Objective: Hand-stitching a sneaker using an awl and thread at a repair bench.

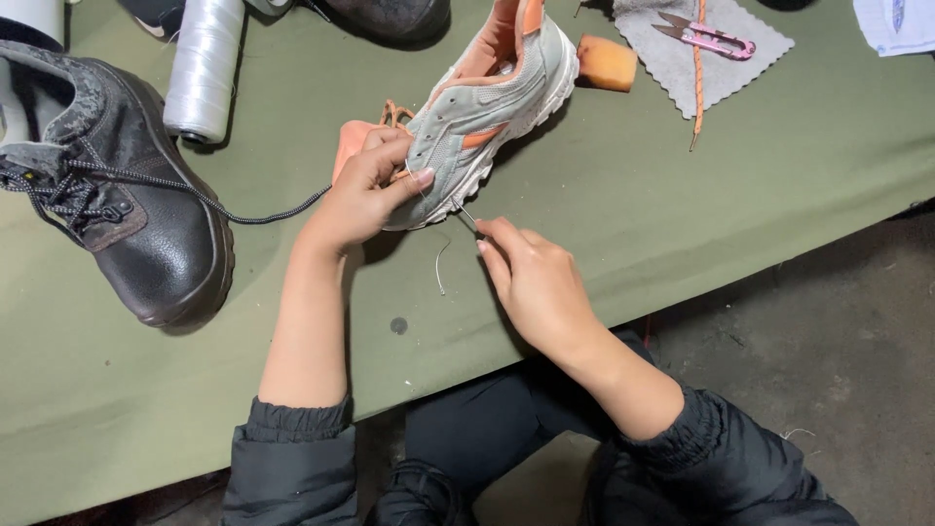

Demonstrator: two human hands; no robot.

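A green cloth-covered table (682, 214) fills the view, with grey concrete floor beyond its near edge. On it, the left hand (365, 195) clamps the toe of a grey and orange sneaker (487, 107), thumb on top, fingers curled around the front, holding the shoe tilted on its side near the middle of the table. The right hand (531, 278) pinches a thin needle (467, 215) between thumb and forefinger, its tip right at the sole edge by the toe. A short pale thread (441, 265) dangles below it.

Here is the worry: the left thumb sits just beside the needle's point, so a hard push that slips off the rubber could jab it. The needle looks slender, and forcing it at an angle might bend or snap it. The loose thread could snag or pull free.

Further out, a black boot (127, 205) lies at the left, its lace (253, 214) trailing toward the left wrist, where it could catch. A white thread spool (203, 68) rests behind, and pink snips (706, 37) lie on a grey cloth (750, 68), well apart.
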